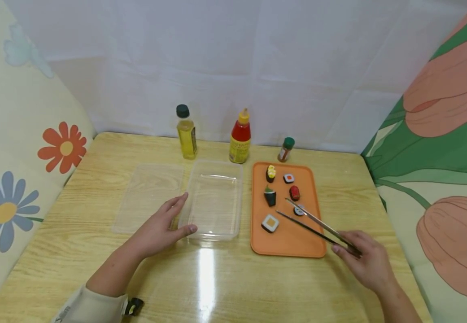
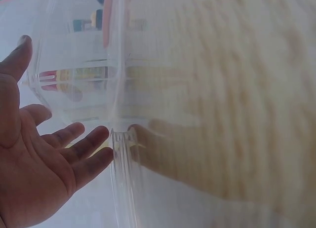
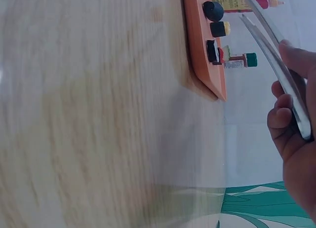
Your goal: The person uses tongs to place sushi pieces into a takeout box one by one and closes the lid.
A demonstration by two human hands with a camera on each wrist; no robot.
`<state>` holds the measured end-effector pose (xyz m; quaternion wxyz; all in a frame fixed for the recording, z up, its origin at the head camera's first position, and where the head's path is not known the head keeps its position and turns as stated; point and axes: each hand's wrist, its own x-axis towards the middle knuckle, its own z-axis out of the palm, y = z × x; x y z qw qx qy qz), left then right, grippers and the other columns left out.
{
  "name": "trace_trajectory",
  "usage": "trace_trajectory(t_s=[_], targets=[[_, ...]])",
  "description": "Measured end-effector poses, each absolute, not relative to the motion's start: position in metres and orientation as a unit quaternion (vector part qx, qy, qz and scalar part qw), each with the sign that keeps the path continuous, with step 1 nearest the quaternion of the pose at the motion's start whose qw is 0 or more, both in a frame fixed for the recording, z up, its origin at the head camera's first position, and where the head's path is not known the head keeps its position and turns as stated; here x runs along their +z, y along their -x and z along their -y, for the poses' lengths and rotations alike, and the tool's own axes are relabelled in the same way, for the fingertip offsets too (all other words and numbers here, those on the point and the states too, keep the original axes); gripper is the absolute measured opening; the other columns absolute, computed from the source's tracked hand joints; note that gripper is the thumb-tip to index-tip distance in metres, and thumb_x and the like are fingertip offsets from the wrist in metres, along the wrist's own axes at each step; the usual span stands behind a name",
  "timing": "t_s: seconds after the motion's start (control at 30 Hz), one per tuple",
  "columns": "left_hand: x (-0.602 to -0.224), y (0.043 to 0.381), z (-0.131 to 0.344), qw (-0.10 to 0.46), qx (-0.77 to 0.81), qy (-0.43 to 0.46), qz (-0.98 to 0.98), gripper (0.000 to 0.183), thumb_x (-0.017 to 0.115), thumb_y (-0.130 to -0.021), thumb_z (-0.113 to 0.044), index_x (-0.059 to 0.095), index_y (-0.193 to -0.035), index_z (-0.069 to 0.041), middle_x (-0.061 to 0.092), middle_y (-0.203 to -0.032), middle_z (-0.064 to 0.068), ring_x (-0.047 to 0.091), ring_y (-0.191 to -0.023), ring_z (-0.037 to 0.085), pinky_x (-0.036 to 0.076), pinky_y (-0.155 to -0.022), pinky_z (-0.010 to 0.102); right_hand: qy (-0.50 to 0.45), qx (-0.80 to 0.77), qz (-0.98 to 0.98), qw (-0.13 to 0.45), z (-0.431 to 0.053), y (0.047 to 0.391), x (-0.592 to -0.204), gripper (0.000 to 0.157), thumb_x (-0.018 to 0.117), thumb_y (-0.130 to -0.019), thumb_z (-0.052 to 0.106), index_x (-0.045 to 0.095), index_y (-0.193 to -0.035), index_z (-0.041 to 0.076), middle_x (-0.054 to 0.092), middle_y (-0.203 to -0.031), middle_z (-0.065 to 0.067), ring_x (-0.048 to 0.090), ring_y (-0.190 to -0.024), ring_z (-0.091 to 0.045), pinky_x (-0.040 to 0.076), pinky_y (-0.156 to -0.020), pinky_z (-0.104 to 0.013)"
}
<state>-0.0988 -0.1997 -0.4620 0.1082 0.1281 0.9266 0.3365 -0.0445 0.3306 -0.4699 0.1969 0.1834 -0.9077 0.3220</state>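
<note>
My right hand (image 1: 366, 260) grips a pair of metal tongs (image 1: 326, 226) by its joined end. The two tips stand apart over the orange tray (image 1: 287, 249), between a round sushi roll (image 1: 299, 210), a square roll with a yellow centre (image 1: 270, 223) and a dark cone-shaped piece (image 1: 270, 196); nothing is between them. Red-topped sushi (image 1: 294, 193), a small roll with a red centre (image 1: 289, 178) and a yellow-topped piece (image 1: 271, 174) lie farther back. Beside the left wall of a clear plastic box (image 1: 215, 202), my left hand (image 1: 158, 231) is spread, fingers extended, thumb over the near corner.
A clear flat lid (image 1: 148, 197) lies left of the box. Along the back stand an oil bottle (image 1: 186, 137), a red sauce bottle (image 1: 240, 139) and a small green-capped jar (image 1: 285, 150). White cloth (image 1: 217, 67) hangs behind the wooden table (image 1: 257, 287).
</note>
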Motion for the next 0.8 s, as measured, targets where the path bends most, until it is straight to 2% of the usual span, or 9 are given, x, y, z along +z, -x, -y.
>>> trace_trajectory(t_s=[0.2, 0.8], targets=[[-0.461, 0.098, 0.2, 0.109, 0.337, -0.128, -0.926, 0.097, 0.065, -0.096, -0.062, 0.018, -0.168, -0.016, 0.026, -0.165, 0.024, 0.036, -0.143, 0.056, 0.036, -0.107, 0.074, -0.207, 0.354, 0.897, 0.163, -0.328, 0.038, -0.476, 0.04, 0.091, -0.071, -0.006, 0.079, -0.107, 0.006, 0.072, -0.094, -0.005, 0.058, -0.068, -0.002, 0.048, -0.057, -0.012], [-0.463, 0.099, 0.201, 0.109, 0.34, -0.128, -0.925, 0.099, 0.066, -0.095, -0.064, 0.018, -0.168, -0.018, 0.026, -0.165, 0.024, 0.035, -0.144, 0.055, 0.036, -0.108, 0.074, -0.212, 0.346, 0.903, 0.139, -0.318, 0.036, -0.49, 0.042, 0.092, -0.07, -0.003, 0.079, -0.108, 0.006, 0.07, -0.093, -0.001, 0.052, -0.066, -0.001, 0.043, -0.055, -0.012]])
